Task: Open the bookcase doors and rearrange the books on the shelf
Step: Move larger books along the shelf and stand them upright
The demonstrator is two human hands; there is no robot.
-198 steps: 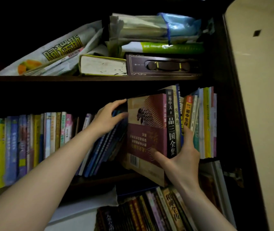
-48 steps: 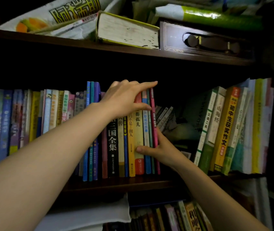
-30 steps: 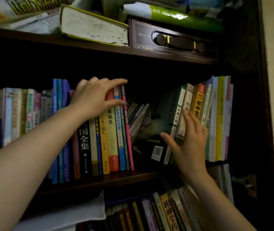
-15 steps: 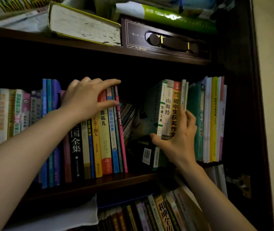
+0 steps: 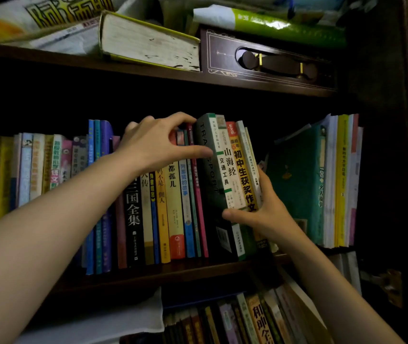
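Rightward, open shelf (image 5: 267,263); right hand (image 5: 263,214) grips book bundle (image 5: 232,175), left hand (image 5: 158,145) fingers clasp upright spines (image 5: 180,194).

The dark brown wooden middle shelf (image 5: 148,275) carries a row of upright paperback books (image 5: 173,207) with coloured spines. Right of that row a dark green hardback book (image 5: 294,180) leans, then tall white and yellow books (image 5: 339,184). Above the row, the dark wooden upper shelf (image 5: 148,70) bears a thick yellow-covered book (image 5: 148,43) lying flat and a dark brown decorated box (image 5: 267,60).
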